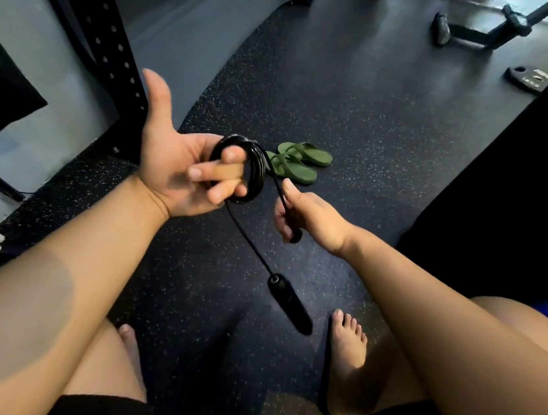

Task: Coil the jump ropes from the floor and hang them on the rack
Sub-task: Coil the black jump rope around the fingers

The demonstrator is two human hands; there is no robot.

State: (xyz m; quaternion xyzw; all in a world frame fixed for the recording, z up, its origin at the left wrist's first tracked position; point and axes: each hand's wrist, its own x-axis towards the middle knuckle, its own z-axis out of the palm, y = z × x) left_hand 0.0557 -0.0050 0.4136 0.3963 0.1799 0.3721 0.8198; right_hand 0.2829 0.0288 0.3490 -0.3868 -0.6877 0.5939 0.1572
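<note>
Rope coil [258, 171], black and tight, was seen looped round the curled fingers [216, 171] of the left hand [171, 163], thumb raised clear, at mid-scene above the floor [363, 115]. From the coil's far edge a short strand was run near and right to a handle [296, 236], gripped in the closed fist of the right hand [306, 211], just right of the coil. A second strand was hung from the coil's near edge, slanting near and right, ending in a free handle [289, 307] dangling well below both hands. The right hand was judged nearer the uncoiled strand. A perforated upright [113, 39], possibly the rack, was set far left.
</note>
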